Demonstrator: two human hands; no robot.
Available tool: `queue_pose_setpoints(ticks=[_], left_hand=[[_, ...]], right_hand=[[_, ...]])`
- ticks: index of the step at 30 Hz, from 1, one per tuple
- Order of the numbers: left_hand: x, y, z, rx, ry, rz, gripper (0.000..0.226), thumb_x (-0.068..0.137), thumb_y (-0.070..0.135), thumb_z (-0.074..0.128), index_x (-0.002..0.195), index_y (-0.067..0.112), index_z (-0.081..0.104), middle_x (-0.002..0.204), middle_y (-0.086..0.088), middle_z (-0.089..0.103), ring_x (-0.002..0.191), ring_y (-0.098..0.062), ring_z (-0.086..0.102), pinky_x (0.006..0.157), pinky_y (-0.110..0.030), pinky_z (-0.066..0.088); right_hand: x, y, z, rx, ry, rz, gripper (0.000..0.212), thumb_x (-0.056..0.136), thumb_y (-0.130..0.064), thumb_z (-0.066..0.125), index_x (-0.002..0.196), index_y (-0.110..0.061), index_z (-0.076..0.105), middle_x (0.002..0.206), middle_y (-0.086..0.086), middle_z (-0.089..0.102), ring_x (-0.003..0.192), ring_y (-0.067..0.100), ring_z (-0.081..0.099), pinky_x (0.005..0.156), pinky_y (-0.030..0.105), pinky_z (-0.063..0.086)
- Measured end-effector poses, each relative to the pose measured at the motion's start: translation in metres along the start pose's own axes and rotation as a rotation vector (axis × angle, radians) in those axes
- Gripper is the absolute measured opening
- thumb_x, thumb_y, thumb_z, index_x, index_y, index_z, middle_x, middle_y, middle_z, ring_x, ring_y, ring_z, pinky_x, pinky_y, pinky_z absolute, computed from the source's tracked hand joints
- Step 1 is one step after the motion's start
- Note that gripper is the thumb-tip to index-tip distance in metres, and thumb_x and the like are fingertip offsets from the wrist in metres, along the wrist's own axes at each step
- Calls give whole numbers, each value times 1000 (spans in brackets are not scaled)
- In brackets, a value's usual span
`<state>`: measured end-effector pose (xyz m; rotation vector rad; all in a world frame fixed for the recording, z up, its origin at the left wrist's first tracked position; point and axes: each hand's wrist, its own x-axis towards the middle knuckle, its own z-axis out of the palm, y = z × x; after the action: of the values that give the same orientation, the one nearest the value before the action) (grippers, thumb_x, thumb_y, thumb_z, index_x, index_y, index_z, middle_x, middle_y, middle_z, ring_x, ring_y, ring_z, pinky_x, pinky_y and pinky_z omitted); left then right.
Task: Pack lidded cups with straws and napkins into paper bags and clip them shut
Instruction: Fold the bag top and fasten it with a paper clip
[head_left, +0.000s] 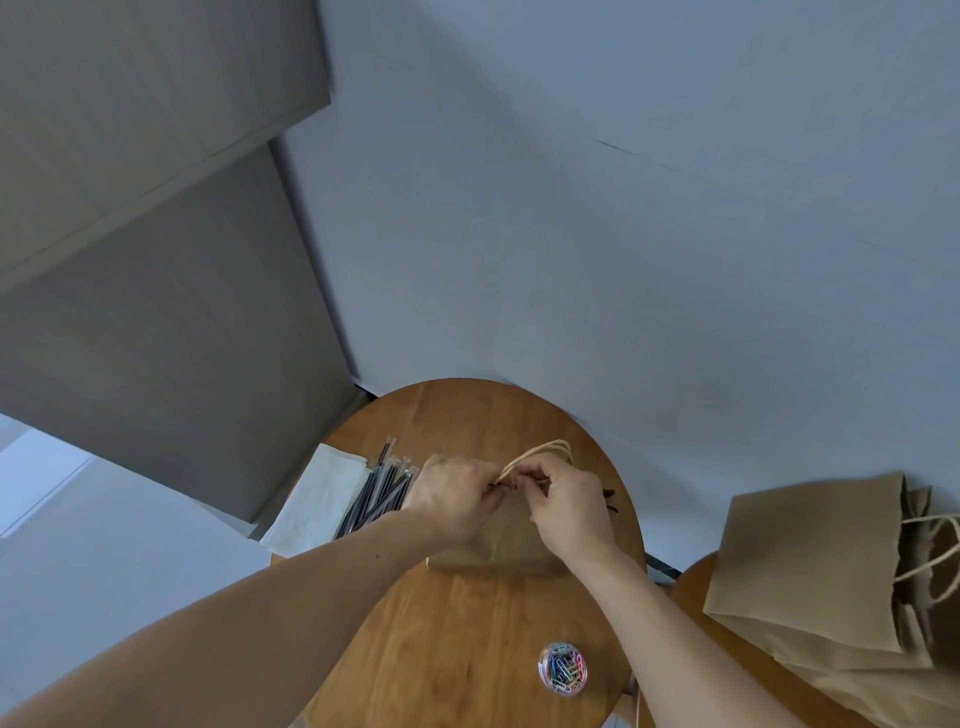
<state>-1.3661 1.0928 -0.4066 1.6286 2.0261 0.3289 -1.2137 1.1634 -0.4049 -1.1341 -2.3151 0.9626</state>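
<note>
A brown paper bag (506, 540) stands on the round wooden table (467, 639). Its twisted paper handles (545, 449) rise behind my fingers. My left hand (452, 496) and my right hand (566, 501) meet at the bag's top edge, and both pinch it there. A small dark thing, perhaps a clip, shows between my fingertips. The bag's contents are hidden. Wrapped black straws (382, 493) lie left of the bag, beside a stack of white napkins (319, 501).
A clear round tub of coloured paper clips (563, 667) sits near the table's front right. A pile of flat brown paper bags (810, 571) lies on a second wooden surface at the right. A grey wall and cabinets stand behind.
</note>
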Motion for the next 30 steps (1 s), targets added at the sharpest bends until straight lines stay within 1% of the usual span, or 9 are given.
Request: queue_pose_setpoints(ticks=[1,3,7,9,13,17,21,27,30], left_hand=[[0,0,1,-3,7,1,22,100,34,46,107,30,66,96,8,71,95,-16,62,94,-35,39],[-1,-1,2,-22,21,0,21,100,33,46,103,29,66,93,8,70,92,-16,62,91,-33,38],[0,-2,4,-56,37,-9,20,99,30,47,101,27,67,91,9,69,90,-15,61,88,-32,37],[0,-2,4,-71,38,-18,20,98,30,48,98,24,66,89,7,70,88,-16,61,84,-31,40],[-1,-1,5,-111,28,-25,18,98,27,51,94,18,65,88,1,69,84,-19,61,76,-33,45],[-2,-1,8,-143,35,-27,18,99,25,51,96,14,66,89,-2,69,85,-20,61,75,-32,46],[-3,-1,8,-144,20,-35,20,98,25,51,98,13,67,89,-2,69,85,-20,62,78,-37,49],[-4,-2,7,-126,25,-32,20,98,27,51,103,18,68,94,2,71,89,-19,64,81,-37,49],[-3,-1,1,-109,20,-29,19,96,29,53,104,22,69,96,5,71,90,-16,65,82,-35,51]], right_hand=[[0,0,1,-17,3,-15,16,88,-9,69,91,-24,74,78,-28,62,80,-9,62,70,7,48],[-1,1,3,-66,-2,-50,17,88,-9,69,94,-25,75,83,-20,69,80,-3,64,70,7,47],[0,2,4,-150,-52,-61,17,90,-13,66,99,-24,75,90,-10,74,81,10,67,73,25,55],[2,3,4,-213,-111,-35,15,93,-19,63,103,-24,74,94,-9,73,84,11,67,76,29,55],[6,1,1,-345,-199,35,15,95,-32,59,104,-26,70,95,-8,72,84,12,66,73,32,56],[12,-3,-1,-447,-270,43,17,96,-36,57,105,-27,69,94,-6,71,85,16,65,70,34,55],[13,-2,-1,-520,-305,27,18,97,-37,54,103,-26,67,93,-5,70,84,17,65,71,36,55],[9,-2,0,-561,-279,-21,20,98,-36,52,102,-23,66,94,-5,68,81,16,64,69,35,55],[1,-3,-3,-442,-199,-50,21,97,-35,56,105,-18,66,101,-4,67,84,16,64,71,32,54]])
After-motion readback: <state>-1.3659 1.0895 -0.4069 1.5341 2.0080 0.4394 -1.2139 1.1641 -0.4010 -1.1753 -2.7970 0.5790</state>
